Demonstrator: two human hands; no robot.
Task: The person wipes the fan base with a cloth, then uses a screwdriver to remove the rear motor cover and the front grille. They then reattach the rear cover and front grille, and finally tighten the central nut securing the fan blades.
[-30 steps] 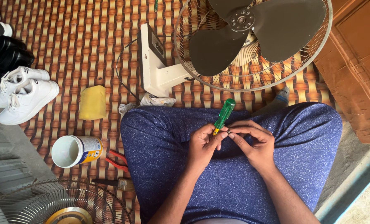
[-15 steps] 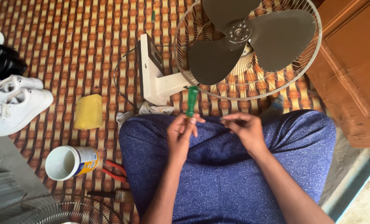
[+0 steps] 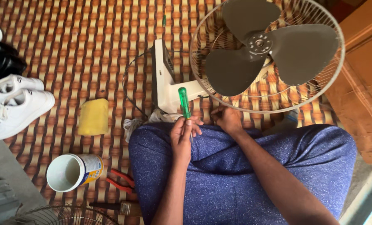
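My left hand (image 3: 182, 134) grips a screwdriver with a green handle (image 3: 184, 102), held upright over my lap with the handle pointing away from me. My right hand (image 3: 227, 119) rests with fingers curled at the lower rim of the fan's wire guard (image 3: 273, 109); I cannot tell if it pinches anything small. The fan lies flat on the woven mat with three grey blades (image 3: 269, 54) exposed and its white base (image 3: 166, 79) to the left. My legs in blue trousers (image 3: 244, 166) fill the foreground.
A yellow cloth (image 3: 93, 116), white tin (image 3: 71, 171), red-handled pliers (image 3: 120, 181) and a brush (image 3: 115, 206) lie at left. White shoes (image 3: 15, 106) and black shoes (image 3: 0, 60) sit at far left. A second wire guard (image 3: 61, 214) is bottom left; wooden furniture (image 3: 363, 83) right.
My hands have separated and moved away from my lap toward the fan. The left hand has turned the screwdriver upright; the right hand has reached the guard rim.
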